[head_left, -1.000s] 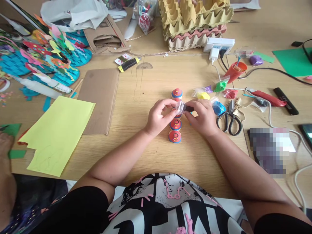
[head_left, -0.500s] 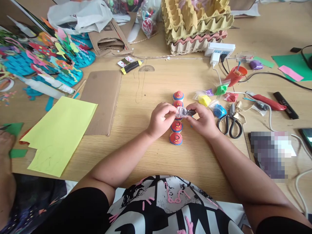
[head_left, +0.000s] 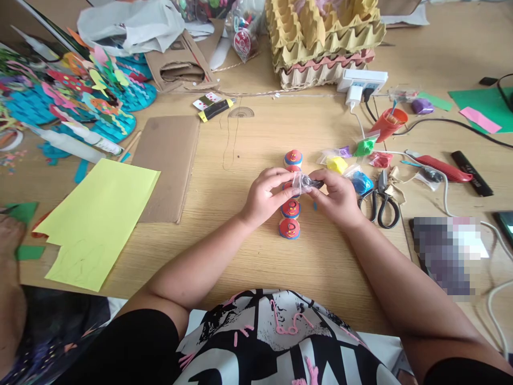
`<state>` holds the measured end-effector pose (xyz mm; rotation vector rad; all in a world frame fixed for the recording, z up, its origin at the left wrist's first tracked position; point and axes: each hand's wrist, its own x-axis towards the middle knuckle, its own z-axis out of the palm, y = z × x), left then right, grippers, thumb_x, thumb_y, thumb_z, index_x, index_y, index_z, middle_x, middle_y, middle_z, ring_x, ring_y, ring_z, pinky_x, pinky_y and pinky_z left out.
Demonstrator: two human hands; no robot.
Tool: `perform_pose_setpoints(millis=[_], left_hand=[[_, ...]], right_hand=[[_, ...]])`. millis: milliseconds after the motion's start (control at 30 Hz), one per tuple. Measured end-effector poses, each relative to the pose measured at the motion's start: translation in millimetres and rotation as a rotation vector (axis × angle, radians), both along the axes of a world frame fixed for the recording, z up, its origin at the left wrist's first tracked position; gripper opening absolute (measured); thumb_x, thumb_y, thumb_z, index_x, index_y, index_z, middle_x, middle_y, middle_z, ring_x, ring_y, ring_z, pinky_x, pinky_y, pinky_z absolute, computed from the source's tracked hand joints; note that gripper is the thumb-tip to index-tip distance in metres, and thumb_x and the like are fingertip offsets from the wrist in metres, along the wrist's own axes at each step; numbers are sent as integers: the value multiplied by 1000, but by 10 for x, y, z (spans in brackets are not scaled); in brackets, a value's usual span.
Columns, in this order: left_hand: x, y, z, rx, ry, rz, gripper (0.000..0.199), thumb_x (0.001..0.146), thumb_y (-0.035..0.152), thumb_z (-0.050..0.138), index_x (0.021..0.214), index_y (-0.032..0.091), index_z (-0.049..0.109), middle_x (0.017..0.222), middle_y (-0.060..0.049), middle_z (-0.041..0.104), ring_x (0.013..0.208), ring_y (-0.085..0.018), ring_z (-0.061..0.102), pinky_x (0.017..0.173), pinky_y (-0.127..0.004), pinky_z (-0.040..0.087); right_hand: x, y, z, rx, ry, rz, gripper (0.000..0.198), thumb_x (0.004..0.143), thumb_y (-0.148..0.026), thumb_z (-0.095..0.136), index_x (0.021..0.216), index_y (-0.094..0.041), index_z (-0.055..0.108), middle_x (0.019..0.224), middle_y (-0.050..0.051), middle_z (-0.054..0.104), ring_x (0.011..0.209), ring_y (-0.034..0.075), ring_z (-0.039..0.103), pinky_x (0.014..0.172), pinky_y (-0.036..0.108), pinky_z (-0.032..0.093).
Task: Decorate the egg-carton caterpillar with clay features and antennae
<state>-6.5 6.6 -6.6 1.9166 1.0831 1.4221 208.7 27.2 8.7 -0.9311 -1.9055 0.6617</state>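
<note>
Between my two hands is a small clear plastic bag point(head_left: 301, 183) with a black lump, apparently modelling clay, in it. My left hand point(head_left: 265, 195) pinches the bag's clear end. On the other side, my right hand point(head_left: 335, 197) grips the dark end between thumb and fingers. Under and around the hands stands a row of several red domed pieces with blue rims and small smiling faces; the nearest piece point(head_left: 289, 228) and the farthest piece point(head_left: 293, 158) show fully. My hands partly hide the middle ones.
To the right lie scissors point(head_left: 382, 200), bagged blue clay point(head_left: 362, 182), yellow clay point(head_left: 336, 165) and a red cup point(head_left: 388, 124). Cardboard point(head_left: 166, 168) and yellow paper point(head_left: 106, 222) lie left. Egg trays point(head_left: 324, 51) stand behind. Another person's hand point(head_left: 10, 230) is at the far left.
My left fingers have shifted slightly on the bag, and its clear end now spreads wider between my hands. The row of red pieces stays put.
</note>
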Motion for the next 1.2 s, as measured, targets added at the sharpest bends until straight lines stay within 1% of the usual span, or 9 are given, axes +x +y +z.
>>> perform_pose_setpoints(millis=[233, 400, 533, 633, 733, 833, 1067, 1133, 1200], left_hand=[[-1, -27, 48, -3, 16, -46, 21, 93, 37, 79, 111, 26, 81, 113, -7, 77, 110, -19, 73, 100, -35, 58], [24, -10, 24, -31, -84, -34, 16, 91, 39, 81, 102, 28, 82, 107, -4, 76, 105, -17, 72, 97, -34, 58], [28, -10, 23, -47, -115, -21, 12, 90, 39, 83, 95, 28, 82, 105, -4, 75, 106, -18, 71, 98, -36, 58], [17, -13, 38, -5, -114, -6, 8, 92, 36, 81, 92, 28, 82, 106, -4, 75, 108, -18, 70, 101, -39, 56], [7, 2, 40, 52, -94, -10, 11, 92, 38, 81, 88, 27, 81, 104, -4, 75, 109, -19, 69, 104, -41, 55], [10, 19, 28, 59, -102, -26, 14, 92, 41, 80, 88, 27, 81, 103, -4, 74, 112, -20, 69, 105, -41, 54], [33, -4, 42, -31, -147, -20, 17, 94, 44, 78, 93, 29, 83, 108, -4, 73, 115, -19, 69, 109, -40, 54], [33, -14, 46, -28, -150, -10, 15, 92, 42, 80, 99, 30, 83, 115, -5, 72, 118, -20, 69, 111, -41, 54], [30, -19, 44, -13, -142, -6, 20, 91, 40, 82, 109, 32, 83, 121, -5, 72, 121, -21, 69, 113, -42, 53]], right_hand=[[15, 34, 14, 41, 1, 172, 35, 93, -59, 74, 91, -24, 73, 87, 7, 78, 77, 21, 71, 73, 37, 58], [-15, -16, 19, 15, -19, 112, 31, 94, -55, 73, 92, -25, 71, 89, 6, 77, 74, 20, 68, 71, 36, 58], [-48, -60, 49, 20, -25, 99, 24, 96, -49, 72, 93, -24, 69, 90, 6, 77, 75, 19, 67, 71, 36, 57], [-61, -81, 80, 28, -29, 115, 20, 96, -44, 72, 94, -24, 69, 89, 5, 76, 74, 19, 66, 71, 35, 57], [-55, -94, 100, 30, 0, 148, 17, 94, -39, 75, 94, -24, 68, 87, 4, 74, 73, 17, 65, 70, 33, 56], [-39, -97, 89, -39, 84, 210, 18, 93, -38, 77, 96, -23, 68, 91, 4, 75, 76, 17, 66, 70, 31, 55], [-75, -78, 20, -338, 340, 253, 32, 86, -46, 86, 101, -27, 66, 97, 2, 70, 84, 16, 66, 76, 30, 58], [-93, -72, 19, -382, 401, 247, 36, 83, -47, 88, 101, -28, 64, 97, 1, 69, 83, 16, 66, 75, 29, 58], [-101, -70, 24, -409, 437, 242, 39, 82, -48, 89, 102, -28, 62, 96, 0, 68, 81, 15, 65, 72, 28, 58]])
